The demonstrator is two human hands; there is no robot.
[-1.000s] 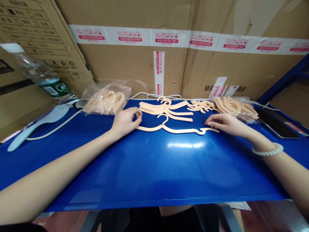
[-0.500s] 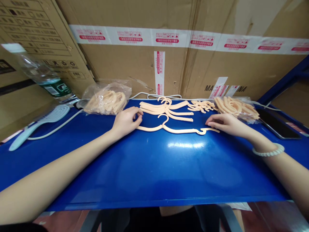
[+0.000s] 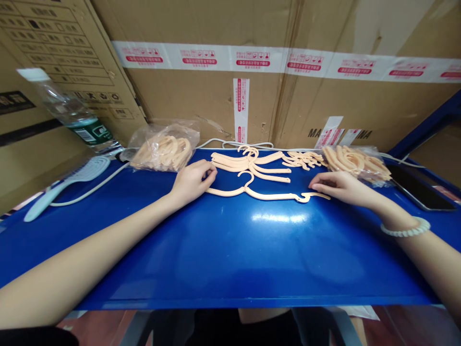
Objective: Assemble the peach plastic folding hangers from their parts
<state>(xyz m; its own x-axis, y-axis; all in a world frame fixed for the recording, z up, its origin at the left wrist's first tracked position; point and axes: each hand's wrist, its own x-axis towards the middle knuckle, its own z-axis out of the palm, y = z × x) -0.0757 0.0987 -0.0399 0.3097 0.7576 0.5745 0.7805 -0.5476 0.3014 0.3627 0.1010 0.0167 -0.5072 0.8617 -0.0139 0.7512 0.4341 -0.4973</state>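
Observation:
A small peach plastic hanger (image 3: 266,194) lies flat on the blue table (image 3: 230,250). My left hand (image 3: 192,181) is curled with its fingertips pinching the hanger's left end. My right hand (image 3: 340,187) rests on the table with its fingers bent over the hanger's right end, where a small clip piece sits. Just behind lies a stack of the same hangers (image 3: 248,163), and a little heap of small peach clips (image 3: 302,158) lies to its right.
Two clear bags of peach parts sit at the back, one on the left (image 3: 163,150) and one on the right (image 3: 356,162). A water bottle (image 3: 68,113), a pale hairbrush (image 3: 68,185), a white cable (image 3: 90,190) and a phone (image 3: 418,187) lie around. Cardboard boxes (image 3: 252,67) wall the rear.
Both hands stay on the ends of the front hanger. The view has shifted slightly, so everything sits a little further right in the frame.

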